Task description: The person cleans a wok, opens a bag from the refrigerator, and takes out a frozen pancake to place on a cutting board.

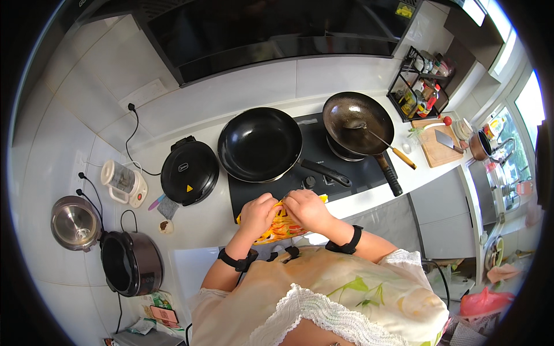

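Both hands grip the top edge of a yellow and orange printed plastic food packet (279,227), held close in front of my body at the cooktop's front edge. My left hand (259,213) pinches it near the middle, with my right hand (307,211) right beside it. Whether the packet's top is torn cannot be seen behind the fingers. Just beyond sits a black frying pan (259,142) with nothing visible in it, its handle pointing right. To its right a dark wok (350,116) holds a ladle (381,140) with a wooden handle.
The black glass cooktop (298,190) lies under both pans. Left stand a round black electric griddle (189,173), a blender (123,184) and an open electric pressure cooker (132,264). At right are a cutting board (428,147) with a cleaver (446,140), and a spice rack (402,93).
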Demonstrator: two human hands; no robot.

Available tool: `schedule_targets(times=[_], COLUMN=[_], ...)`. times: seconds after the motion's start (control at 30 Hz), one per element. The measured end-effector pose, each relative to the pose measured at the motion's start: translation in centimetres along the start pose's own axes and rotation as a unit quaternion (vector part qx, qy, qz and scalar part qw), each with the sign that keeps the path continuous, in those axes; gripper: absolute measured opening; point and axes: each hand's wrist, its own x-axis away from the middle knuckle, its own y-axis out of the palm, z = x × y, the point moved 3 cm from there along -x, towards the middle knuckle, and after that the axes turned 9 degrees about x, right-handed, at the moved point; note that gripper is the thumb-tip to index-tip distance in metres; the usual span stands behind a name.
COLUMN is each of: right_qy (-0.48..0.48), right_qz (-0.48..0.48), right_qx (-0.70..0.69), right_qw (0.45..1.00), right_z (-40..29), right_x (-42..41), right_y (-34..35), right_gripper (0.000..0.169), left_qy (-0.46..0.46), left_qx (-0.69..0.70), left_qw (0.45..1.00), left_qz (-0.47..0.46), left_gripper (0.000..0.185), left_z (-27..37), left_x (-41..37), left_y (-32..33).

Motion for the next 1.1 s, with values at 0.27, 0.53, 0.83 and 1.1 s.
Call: schedule_targets(times=[0.27,0.53,0.83,1.1], right_qy=[0.049,0.135,0.223,0.147], right_qz=[0.025,0.050,0.049,-0.044], right_qx=[0.067,0.023,-0.097,-0.016], right_qw=[0.996,0.989,0.969,0.988], right_z=[-1.7,-2.0,-0.4,1.2], right_x=[0.1,-0.3,-0.3,-0.5], right_y=[0.2,0.4,1.1,-0.1], right_gripper=[0.011,0.010,0.008,0.008], left_qy=[-0.017,0.005,0.091,0.001], left_qx=[0.029,0.001,-0.052,0.018], left_qw=[0.999,0.999,0.984,0.996], left_qz=[0.024,0.041,0.141,0.085], left_gripper=[0.009,0.007,0.007,0.015], left_z=[0.1,0.9,0.7,-0.5], left_x=[0.9,1.0,1.4,0.5], left_y=[0.7,1.1,2.7,1.7])
